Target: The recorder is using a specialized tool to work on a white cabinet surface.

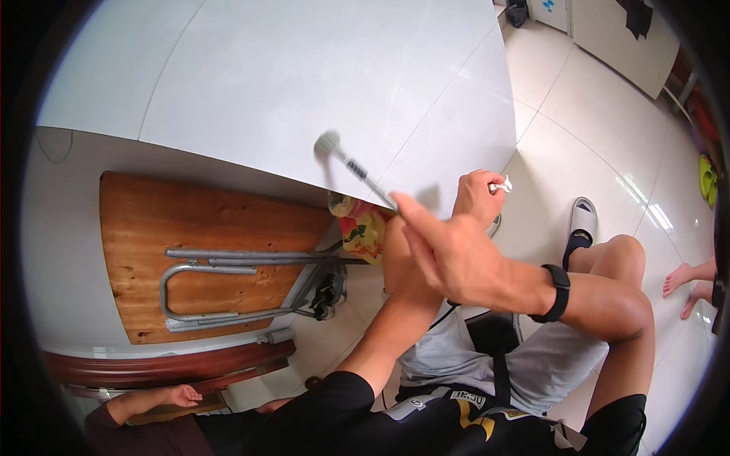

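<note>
My right hand, with a black band on the wrist, is closed round the end of a slim grey stick with a rounded pale head. The head lies over the white table top near its front edge, somewhat blurred, so its exact kind cannot be made out. Just beyond it and partly behind it, my left hand is closed, its forearm passing under the right one. A small crumpled white tissue-like piece sticks out from its fingers.
The white table spans the upper left. Below it, a folded wooden table with grey metal legs leans by a patterned bag. A slippered foot rests on the tiles. Another person's hand shows lower left, bare feet at right.
</note>
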The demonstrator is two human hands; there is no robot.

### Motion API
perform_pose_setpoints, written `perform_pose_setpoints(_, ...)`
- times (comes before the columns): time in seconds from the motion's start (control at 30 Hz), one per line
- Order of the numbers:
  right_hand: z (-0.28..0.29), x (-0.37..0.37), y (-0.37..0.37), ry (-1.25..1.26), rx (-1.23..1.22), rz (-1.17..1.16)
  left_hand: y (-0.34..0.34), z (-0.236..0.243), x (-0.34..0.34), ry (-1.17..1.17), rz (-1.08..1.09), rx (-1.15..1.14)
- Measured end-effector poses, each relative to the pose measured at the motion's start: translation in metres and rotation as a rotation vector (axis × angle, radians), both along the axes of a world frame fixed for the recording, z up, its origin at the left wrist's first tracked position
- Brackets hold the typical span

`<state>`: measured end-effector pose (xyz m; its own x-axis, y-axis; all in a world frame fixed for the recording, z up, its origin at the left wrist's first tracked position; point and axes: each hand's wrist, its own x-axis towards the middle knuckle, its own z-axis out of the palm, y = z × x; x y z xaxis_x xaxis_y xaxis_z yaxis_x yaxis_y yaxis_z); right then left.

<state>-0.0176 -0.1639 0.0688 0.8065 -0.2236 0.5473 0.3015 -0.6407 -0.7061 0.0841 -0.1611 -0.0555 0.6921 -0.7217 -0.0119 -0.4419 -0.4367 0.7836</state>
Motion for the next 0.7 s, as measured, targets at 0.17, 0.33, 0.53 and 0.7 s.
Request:
perform_pose_setpoints(0.17,0.034,0.018,-0.026,0.204,0.382,0.067,0.021,-0.016,-0.006,-0.056,0.212,-0.111)
perform_pose_setpoints(0.33,0.004,-0.001,0.005,-0.020,-0.150,0.023,0.007,0.002,-0.005,0.059,0.051,-0.066)
perform_pose_setpoints(0.53,0.008,0.010,-0.006,0.107,-0.116,-0.006,0.009,0.000,0.000,0.090,0.104,0.062)
perform_pose_setpoints(0.7,0.003,0.009,0.007,-0.094,-0.123,0.042,0.007,-0.009,0.002,0.006,0.046,-0.030)
